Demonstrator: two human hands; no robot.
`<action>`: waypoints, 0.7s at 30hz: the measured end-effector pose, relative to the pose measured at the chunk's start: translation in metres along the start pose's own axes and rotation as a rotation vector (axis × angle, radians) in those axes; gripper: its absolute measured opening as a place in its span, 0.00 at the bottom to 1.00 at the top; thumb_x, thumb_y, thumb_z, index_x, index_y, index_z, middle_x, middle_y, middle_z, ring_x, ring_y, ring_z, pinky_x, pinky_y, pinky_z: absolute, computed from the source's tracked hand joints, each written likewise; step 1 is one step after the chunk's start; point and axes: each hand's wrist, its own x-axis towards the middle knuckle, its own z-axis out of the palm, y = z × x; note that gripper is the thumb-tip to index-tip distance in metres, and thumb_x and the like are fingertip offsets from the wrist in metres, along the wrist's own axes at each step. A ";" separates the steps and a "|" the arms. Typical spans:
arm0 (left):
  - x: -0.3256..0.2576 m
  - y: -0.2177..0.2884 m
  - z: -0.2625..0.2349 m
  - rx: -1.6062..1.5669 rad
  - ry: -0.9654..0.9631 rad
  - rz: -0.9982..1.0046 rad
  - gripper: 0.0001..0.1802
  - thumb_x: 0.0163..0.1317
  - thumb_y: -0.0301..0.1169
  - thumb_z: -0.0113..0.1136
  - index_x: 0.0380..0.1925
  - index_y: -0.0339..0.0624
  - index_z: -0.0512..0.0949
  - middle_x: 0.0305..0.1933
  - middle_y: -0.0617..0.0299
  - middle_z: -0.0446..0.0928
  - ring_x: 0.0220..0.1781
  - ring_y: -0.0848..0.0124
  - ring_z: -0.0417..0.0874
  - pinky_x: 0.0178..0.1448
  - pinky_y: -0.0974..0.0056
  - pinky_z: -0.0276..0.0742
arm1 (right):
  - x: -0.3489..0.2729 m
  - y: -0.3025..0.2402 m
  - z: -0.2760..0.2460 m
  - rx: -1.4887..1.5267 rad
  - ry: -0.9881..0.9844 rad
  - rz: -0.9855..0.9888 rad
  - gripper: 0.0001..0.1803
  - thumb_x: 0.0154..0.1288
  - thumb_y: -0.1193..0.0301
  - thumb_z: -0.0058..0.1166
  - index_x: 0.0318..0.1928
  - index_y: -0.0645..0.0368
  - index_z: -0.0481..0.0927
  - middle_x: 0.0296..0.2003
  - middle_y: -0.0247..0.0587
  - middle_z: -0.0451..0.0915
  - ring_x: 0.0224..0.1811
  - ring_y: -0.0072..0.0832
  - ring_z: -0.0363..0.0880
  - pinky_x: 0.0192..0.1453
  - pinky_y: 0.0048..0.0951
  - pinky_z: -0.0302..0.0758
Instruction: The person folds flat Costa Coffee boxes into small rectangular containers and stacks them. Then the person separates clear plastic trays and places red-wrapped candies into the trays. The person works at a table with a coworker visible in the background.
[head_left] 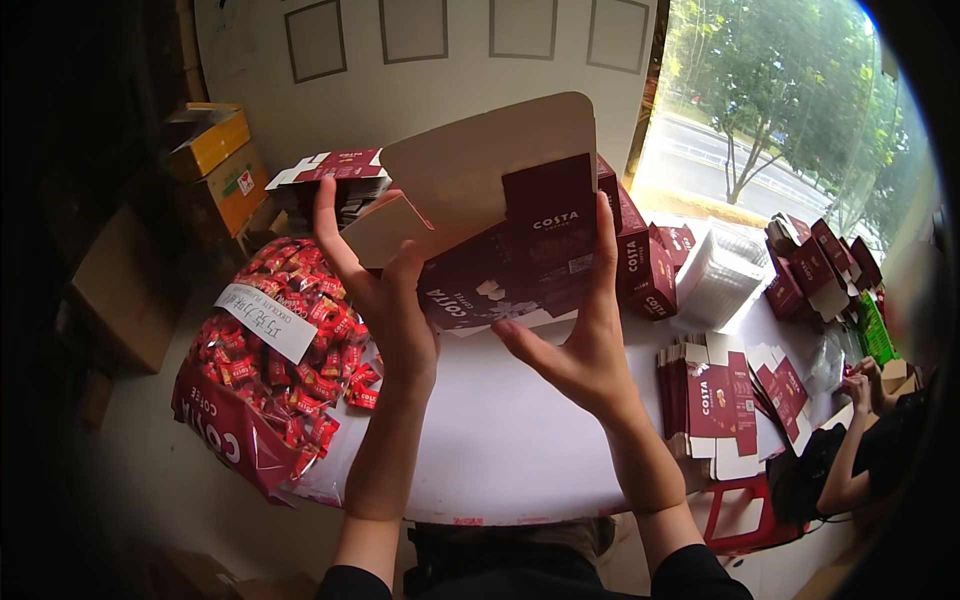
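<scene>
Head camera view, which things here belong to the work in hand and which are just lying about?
In hand:
left hand
right hand
dark red carton, partly unfolded, held by both
stack of flat cartons

Lying about:
bag of red sweets
yellow boxes
red stool

The carton [500,215] held up between the left hand [385,300] and the right hand [575,350] is seen to be thin card: matt brown inside, smooth printed maroon outside. The sweets in the bag [275,350] at the left are wrapped in glossy, crinkled red foil under clear plastic film. The table [520,440] is smooth, matt white.
</scene>
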 end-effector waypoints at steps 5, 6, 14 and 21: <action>-0.010 -0.007 0.004 0.030 -0.189 0.139 0.49 0.42 0.30 0.44 0.68 0.45 0.37 0.62 0.50 0.56 0.64 0.62 0.57 0.68 0.58 0.48 | -0.006 0.008 0.015 0.244 -0.177 0.065 0.57 0.42 0.68 0.69 0.68 0.58 0.43 0.57 0.56 0.65 0.58 0.45 0.69 0.57 0.36 0.68; -0.008 -0.006 0.006 -0.005 -0.152 0.071 0.48 0.44 0.31 0.44 0.68 0.44 0.38 0.62 0.50 0.56 0.63 0.63 0.58 0.67 0.58 0.49 | -0.004 0.007 0.012 0.300 -0.190 0.154 0.51 0.45 0.71 0.67 0.66 0.59 0.48 0.54 0.54 0.69 0.56 0.41 0.71 0.56 0.34 0.69; -0.002 -0.031 0.001 0.297 -0.369 0.402 0.36 0.65 0.51 0.44 0.62 0.36 0.53 0.60 0.53 0.62 0.61 0.64 0.64 0.62 0.61 0.59 | 0.002 -0.002 -0.009 0.502 -0.100 0.240 0.48 0.52 0.79 0.58 0.69 0.56 0.43 0.55 0.46 0.68 0.56 0.30 0.69 0.59 0.30 0.65; -0.009 -0.030 -0.001 0.314 -0.552 0.345 0.22 0.60 0.49 0.53 0.30 0.37 0.68 0.31 0.59 0.66 0.32 0.68 0.70 0.37 0.66 0.67 | 0.011 0.010 -0.032 0.556 -0.054 0.112 0.18 0.54 0.71 0.59 0.45 0.61 0.70 0.37 0.37 0.72 0.38 0.20 0.71 0.45 0.23 0.68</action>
